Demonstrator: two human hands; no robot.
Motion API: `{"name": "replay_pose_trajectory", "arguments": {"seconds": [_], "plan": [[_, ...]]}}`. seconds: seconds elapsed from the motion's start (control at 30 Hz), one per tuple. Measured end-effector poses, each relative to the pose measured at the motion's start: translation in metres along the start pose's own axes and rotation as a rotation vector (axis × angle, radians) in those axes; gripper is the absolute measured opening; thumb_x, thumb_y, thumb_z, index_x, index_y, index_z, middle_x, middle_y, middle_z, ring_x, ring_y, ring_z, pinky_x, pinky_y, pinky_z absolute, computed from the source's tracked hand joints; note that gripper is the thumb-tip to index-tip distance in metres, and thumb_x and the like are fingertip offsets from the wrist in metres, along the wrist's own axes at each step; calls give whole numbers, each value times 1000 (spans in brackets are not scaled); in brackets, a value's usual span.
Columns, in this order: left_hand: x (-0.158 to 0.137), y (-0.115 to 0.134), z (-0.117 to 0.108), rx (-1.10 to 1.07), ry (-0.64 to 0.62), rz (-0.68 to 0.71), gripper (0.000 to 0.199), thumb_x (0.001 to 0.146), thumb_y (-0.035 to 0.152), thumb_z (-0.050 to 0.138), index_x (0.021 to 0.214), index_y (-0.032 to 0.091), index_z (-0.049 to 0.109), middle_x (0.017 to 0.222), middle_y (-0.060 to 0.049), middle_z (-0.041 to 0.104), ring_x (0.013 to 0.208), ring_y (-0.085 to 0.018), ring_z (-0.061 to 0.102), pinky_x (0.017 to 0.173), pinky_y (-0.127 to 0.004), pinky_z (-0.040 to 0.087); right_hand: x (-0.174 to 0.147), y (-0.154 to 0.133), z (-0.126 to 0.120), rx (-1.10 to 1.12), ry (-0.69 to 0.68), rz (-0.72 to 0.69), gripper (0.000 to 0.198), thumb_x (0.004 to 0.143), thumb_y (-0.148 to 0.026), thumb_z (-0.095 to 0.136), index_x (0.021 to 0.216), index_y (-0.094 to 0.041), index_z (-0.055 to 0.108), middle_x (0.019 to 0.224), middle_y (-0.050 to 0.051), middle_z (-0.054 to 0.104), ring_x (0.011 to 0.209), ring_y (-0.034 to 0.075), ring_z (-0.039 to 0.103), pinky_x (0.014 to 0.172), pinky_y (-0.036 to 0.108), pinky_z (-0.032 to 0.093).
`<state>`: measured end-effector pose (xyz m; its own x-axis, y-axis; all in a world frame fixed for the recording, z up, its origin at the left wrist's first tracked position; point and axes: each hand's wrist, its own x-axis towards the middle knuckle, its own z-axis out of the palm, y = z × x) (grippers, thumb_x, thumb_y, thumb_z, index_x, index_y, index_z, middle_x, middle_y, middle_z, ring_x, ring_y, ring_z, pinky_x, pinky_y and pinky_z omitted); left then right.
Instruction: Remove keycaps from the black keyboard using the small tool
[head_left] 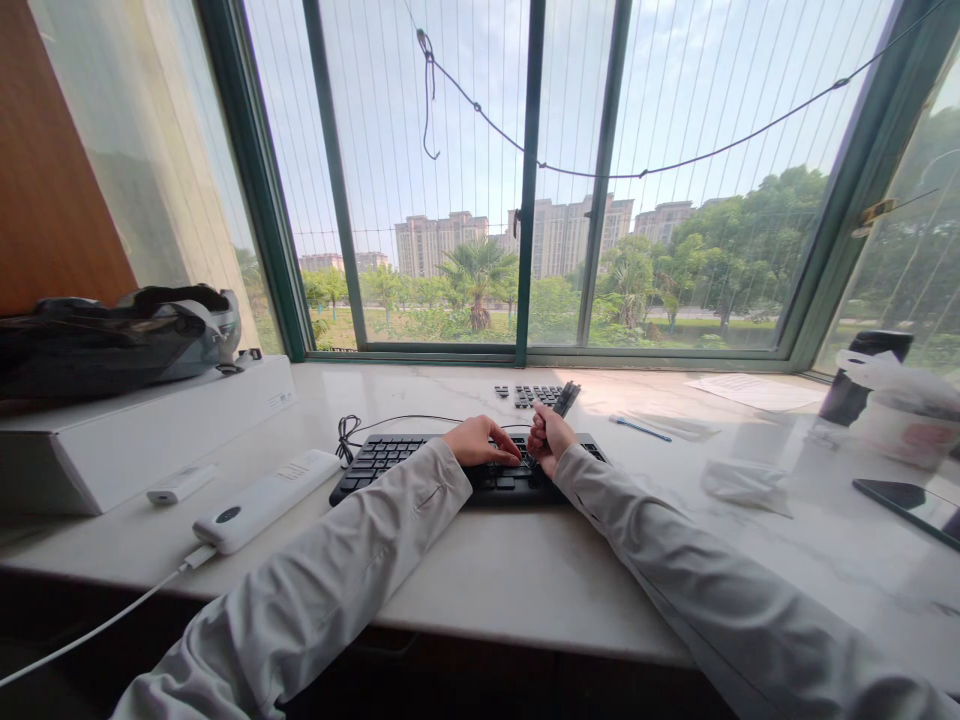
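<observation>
On the marble sill below the window, black keyboard [420, 462] lying flat, both hands over its middle. Left hand [480, 442] resting palm down on the keys, fingers loosely together, clamped on nothing. Right hand [550, 440] closed around a thin dark tool [564, 400], upper end slanting up and away, lower tip down among the keys. Loose keycaps [534, 394] set out in rows just behind the keyboard, near the tool's upper end.

Likely trouble: tip slipping off a key edge and nicking the left fingers close beside it; too much prying snapping a clip or flicking a cap into the loose rows or off the sill; sleeve dragging across those rows and scattering them. Keyboard cable [346, 432] bunched at the left corner, easy to snag.

Writing: small print on the white box [135, 440] and the white power bank [262, 500], too small to read. No brand legible anywhere.
</observation>
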<state>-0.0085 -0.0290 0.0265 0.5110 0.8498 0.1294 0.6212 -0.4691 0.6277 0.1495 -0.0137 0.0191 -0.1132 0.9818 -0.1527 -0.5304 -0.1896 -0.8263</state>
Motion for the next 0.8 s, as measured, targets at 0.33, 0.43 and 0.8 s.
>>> {"name": "replay_pose_trajectory", "arguments": {"seconds": [0.33, 0.43, 0.8], "plan": [[0, 2, 2, 4, 17, -32, 37, 66, 44, 75, 91, 17, 78, 86, -5, 76, 88, -21, 66, 80, -25, 45, -6, 17, 3, 30, -159, -299, 51, 74, -39, 68, 52, -23, 25, 39, -11, 19, 35, 5, 14, 33, 23, 13], [1, 1, 2, 8, 16, -39, 39, 65, 47, 75, 91, 17, 78, 86, -5, 75, 86, -20, 66, 79, -25, 45, -7, 18, 5, 15, -125, -319, 51, 73, -40, 67, 51, -23, 25, 37, -11, 19, 33, 5, 14, 33, 23, 13], [3, -3, 3, 15, 11, -30, 44, 65, 49, 74, 92, 14, 78, 84, -5, 74, 82, -19, 64, 77, -25, 44, -5, 23, 9, -90, -112, -399, 48, 68, -42, 69, 52, -25, 27, 35, -11, 20, 31, 5, 16, 31, 24, 12]]}}
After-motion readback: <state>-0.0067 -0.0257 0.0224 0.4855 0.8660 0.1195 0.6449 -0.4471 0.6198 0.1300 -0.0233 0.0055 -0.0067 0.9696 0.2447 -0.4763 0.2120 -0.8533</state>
